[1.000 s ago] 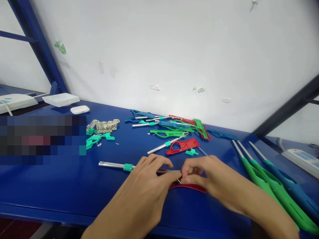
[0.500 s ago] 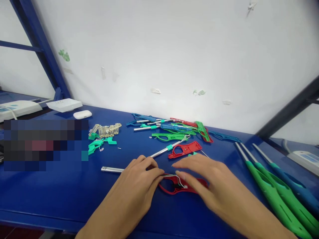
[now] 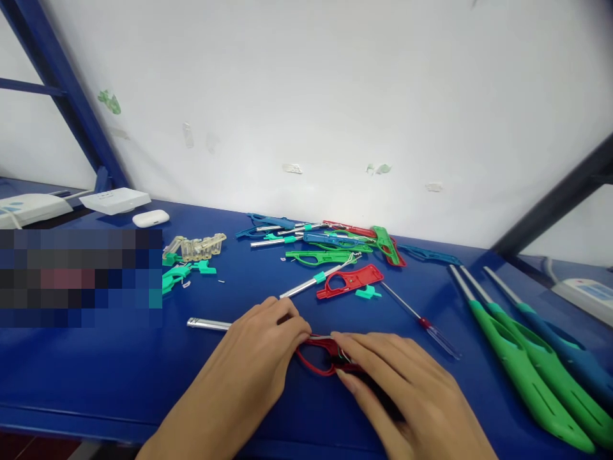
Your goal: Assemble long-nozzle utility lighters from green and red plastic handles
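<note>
While the red shell (image 3: 318, 359) lies on the blue table (image 3: 119, 377) near its front edge, the left hand (image 3: 261, 348) pinches its nose by the metal tube (image 3: 208, 324) and the right hand (image 3: 397, 383) clasps its rear. It is probably best pressed flat, with the thin wires (image 3: 341, 353) tucked inside.

A plain white wall (image 3: 335, 96) fills the upper view, brightly and evenly lit, with small scraps of torn tape (image 3: 291, 168) and a green scrap (image 3: 109, 101) stuck to it. A glossy blue counter (image 3: 71, 377) runs beneath it. A blue metal strut (image 3: 62, 89) slants at the left and a dark strut (image 3: 555, 204) at the right. A strip of reddish floor (image 3: 29, 444) shows at bottom left.
</note>
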A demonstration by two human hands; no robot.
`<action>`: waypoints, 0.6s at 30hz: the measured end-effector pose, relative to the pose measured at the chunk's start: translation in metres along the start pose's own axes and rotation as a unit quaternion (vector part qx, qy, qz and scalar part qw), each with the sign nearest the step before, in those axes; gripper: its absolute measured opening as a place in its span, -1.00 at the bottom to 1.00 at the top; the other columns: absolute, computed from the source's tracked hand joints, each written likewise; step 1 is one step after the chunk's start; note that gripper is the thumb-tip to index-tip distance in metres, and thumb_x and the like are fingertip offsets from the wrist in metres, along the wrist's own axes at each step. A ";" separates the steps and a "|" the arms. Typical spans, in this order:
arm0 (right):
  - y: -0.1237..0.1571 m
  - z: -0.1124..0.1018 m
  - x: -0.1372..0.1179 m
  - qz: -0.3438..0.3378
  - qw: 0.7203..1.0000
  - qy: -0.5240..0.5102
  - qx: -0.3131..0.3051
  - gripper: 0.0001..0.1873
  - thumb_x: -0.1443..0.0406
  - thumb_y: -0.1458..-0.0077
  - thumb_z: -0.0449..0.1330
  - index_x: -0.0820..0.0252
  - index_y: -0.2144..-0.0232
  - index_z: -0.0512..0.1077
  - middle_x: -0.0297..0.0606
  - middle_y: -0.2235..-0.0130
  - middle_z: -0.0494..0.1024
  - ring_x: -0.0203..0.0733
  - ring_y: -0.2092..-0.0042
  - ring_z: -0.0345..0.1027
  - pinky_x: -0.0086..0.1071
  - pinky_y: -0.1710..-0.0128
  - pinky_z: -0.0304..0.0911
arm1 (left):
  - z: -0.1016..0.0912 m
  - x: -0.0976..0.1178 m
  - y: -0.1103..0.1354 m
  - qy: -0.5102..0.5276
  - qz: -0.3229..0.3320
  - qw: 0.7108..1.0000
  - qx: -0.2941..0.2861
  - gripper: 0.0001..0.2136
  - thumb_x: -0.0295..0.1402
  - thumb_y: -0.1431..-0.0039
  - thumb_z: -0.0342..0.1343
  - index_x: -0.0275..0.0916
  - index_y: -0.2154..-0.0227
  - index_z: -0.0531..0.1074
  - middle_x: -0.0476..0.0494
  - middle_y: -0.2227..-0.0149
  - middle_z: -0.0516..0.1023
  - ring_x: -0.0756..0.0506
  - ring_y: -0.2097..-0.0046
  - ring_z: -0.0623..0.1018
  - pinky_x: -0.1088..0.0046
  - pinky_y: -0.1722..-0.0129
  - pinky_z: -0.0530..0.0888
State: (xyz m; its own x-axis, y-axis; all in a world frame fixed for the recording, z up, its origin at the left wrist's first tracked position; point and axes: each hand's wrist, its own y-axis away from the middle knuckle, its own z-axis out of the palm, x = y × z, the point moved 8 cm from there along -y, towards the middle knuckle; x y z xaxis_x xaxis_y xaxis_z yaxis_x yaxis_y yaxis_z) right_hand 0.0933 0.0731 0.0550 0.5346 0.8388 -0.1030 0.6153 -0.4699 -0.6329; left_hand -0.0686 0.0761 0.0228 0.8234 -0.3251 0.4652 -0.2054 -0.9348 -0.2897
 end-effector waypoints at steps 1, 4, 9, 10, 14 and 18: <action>-0.001 0.000 -0.001 -0.004 1.000 0.001 0.000 -0.69 0.23 -0.44 0.06 0.11 0.01 0.60 -0.33 0.10 0.73 -0.18 0.16 0.64 -0.32 0.15 0.50 | -0.001 0.001 0.000 0.003 0.003 1.000 0.002 -0.68 -0.63 -0.44 -0.09 -0.16 0.20 0.54 -0.06 0.12 0.53 -0.13 0.09 0.51 0.24 0.02 0.42; -0.001 0.002 -0.002 -0.010 1.000 0.007 -0.007 -0.67 0.22 -0.45 0.04 0.10 0.03 0.61 -0.29 0.13 0.72 -0.18 0.20 0.63 -0.31 0.20 0.49 | -0.002 0.004 0.000 0.018 0.005 1.000 0.001 -0.67 -0.64 -0.43 -0.09 -0.16 0.23 0.53 -0.04 0.14 0.53 -0.11 0.09 0.50 0.27 0.04 0.42; 0.001 0.002 -0.001 -0.019 1.000 0.004 -0.007 -0.69 0.26 -0.44 0.06 0.09 0.10 0.63 -0.31 0.16 0.73 -0.20 0.23 0.63 -0.33 0.20 0.49 | -0.001 0.007 0.002 0.019 -0.005 1.000 -0.003 -0.68 -0.66 -0.41 -0.06 -0.16 0.22 0.53 -0.03 0.17 0.53 -0.10 0.13 0.50 0.26 0.07 0.42; 0.001 0.001 -0.002 -0.022 1.000 0.006 -0.006 -0.69 0.28 -0.43 0.06 0.09 0.11 0.63 -0.31 0.17 0.73 -0.20 0.23 0.63 -0.34 0.20 0.48 | 0.000 0.007 0.002 0.018 -0.007 1.000 -0.002 -0.69 -0.66 -0.40 -0.05 -0.17 0.22 0.53 -0.03 0.17 0.53 -0.11 0.13 0.50 0.25 0.07 0.42; 0.001 0.001 -0.006 -0.034 0.999 0.014 -0.003 -0.70 0.33 -0.41 0.08 0.11 0.11 0.64 -0.29 0.16 0.74 -0.18 0.22 0.64 -0.34 0.20 0.48 | 0.002 0.008 0.003 0.008 -0.008 1.000 -0.006 -0.70 -0.65 -0.42 -0.06 -0.19 0.24 0.52 -0.03 0.18 0.54 -0.13 0.11 0.50 0.20 0.05 0.42; 0.002 0.002 -0.008 -0.033 0.999 0.012 -0.003 -0.71 0.35 -0.39 0.09 0.13 0.12 0.65 -0.27 0.17 0.73 -0.17 0.23 0.63 -0.33 0.23 0.48 | 0.002 0.007 0.002 0.005 -0.009 1.000 -0.008 -0.70 -0.63 -0.43 -0.06 -0.19 0.24 0.52 -0.03 0.18 0.55 -0.13 0.10 0.51 0.21 0.05 0.43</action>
State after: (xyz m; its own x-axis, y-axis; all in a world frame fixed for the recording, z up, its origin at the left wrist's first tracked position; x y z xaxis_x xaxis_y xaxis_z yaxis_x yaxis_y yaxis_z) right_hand 0.0890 0.0661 0.0533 0.5057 0.8616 -0.0427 0.6534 -0.4148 -0.6333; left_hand -0.0621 0.0720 0.0243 0.8215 -0.3105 0.4783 -0.2002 -0.9424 -0.2679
